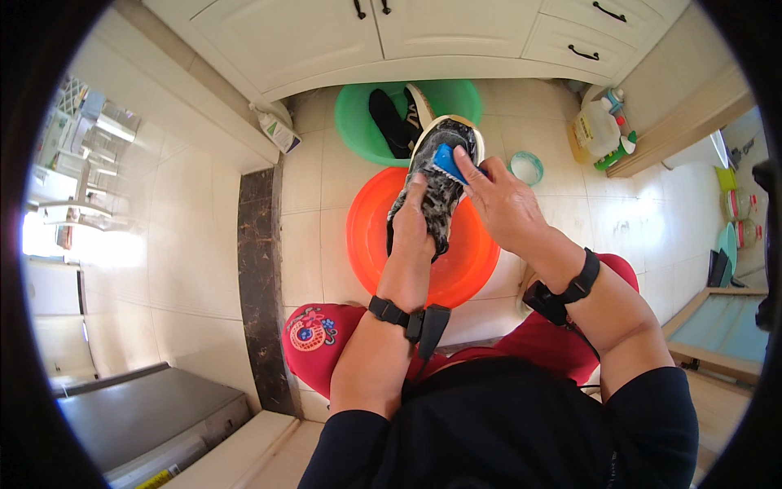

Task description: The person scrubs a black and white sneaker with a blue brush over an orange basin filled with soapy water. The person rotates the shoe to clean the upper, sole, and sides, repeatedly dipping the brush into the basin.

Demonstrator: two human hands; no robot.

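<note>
My left hand (413, 223) grips a black sneaker (435, 198) by its ankle end, thumb on the upper. White suds streak the sneaker's dark fabric, and its pale sole edge shows around the toe. In my right hand (504, 205) is a blue scrub brush (449, 164), its white bristles against the upper. Below the sneaker stands an orange plastic basin (366, 244), partly hidden by my left arm. Just beyond it, a green plastic basin (351, 131) holds another black shoe (418, 113) with a white sole and a black insole (389, 122).
Right of the basins sits a small round tub (526, 169) with whitish contents. A white bottle (278, 129) stands at the left by the cabinet (293, 43). A jug of yellowish liquid (594, 129) and a green bottle (616, 151) are at the right. A dark stone threshold (259, 275) crosses the left floor.
</note>
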